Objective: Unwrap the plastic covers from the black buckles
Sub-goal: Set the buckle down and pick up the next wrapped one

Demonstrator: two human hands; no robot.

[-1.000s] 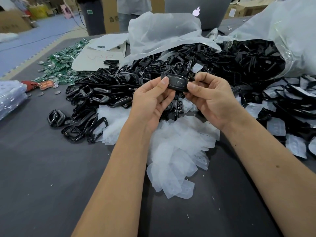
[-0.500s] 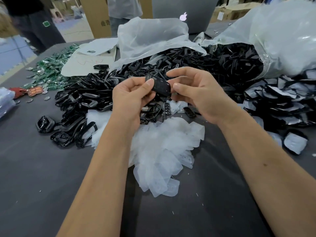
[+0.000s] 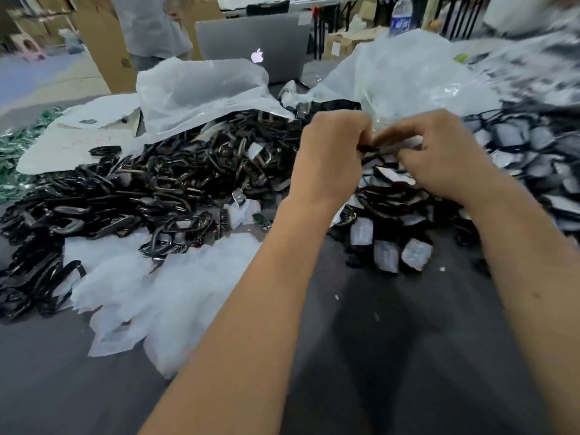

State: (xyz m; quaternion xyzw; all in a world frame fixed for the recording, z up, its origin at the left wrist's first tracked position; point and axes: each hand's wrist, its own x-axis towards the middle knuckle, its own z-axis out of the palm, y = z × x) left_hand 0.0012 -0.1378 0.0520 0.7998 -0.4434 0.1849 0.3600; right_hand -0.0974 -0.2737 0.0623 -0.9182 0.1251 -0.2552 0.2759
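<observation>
The frame is motion-blurred. My left hand (image 3: pixel 332 152) and my right hand (image 3: pixel 439 155) meet above a heap of plastic-wrapped black buckles (image 3: pixel 392 196) at the right. Both have curled fingers and pinch one wrapped buckle (image 3: pixel 389 145) between them, dark on the left side and whitish on the right. Most of that buckle is hidden by my fingers. A large pile of bare black buckles (image 3: pixel 157 189) lies to the left. Discarded translucent covers (image 3: pixel 163 287) are spread in front of that pile.
A big clear plastic bag (image 3: pixel 408 76) and a white plastic sheet (image 3: pixel 201 92) rise behind the piles. A grey laptop (image 3: pixel 251 39) stands at the back, a person (image 3: pixel 150 26) and cardboard box (image 3: pixel 103 42) behind it. Green packets (image 3: pixel 12 152) lie far left.
Both hands have moved right and away from me, from above the discarded covers to above the wrapped heap. The camera has swung right and the picture has blurred.
</observation>
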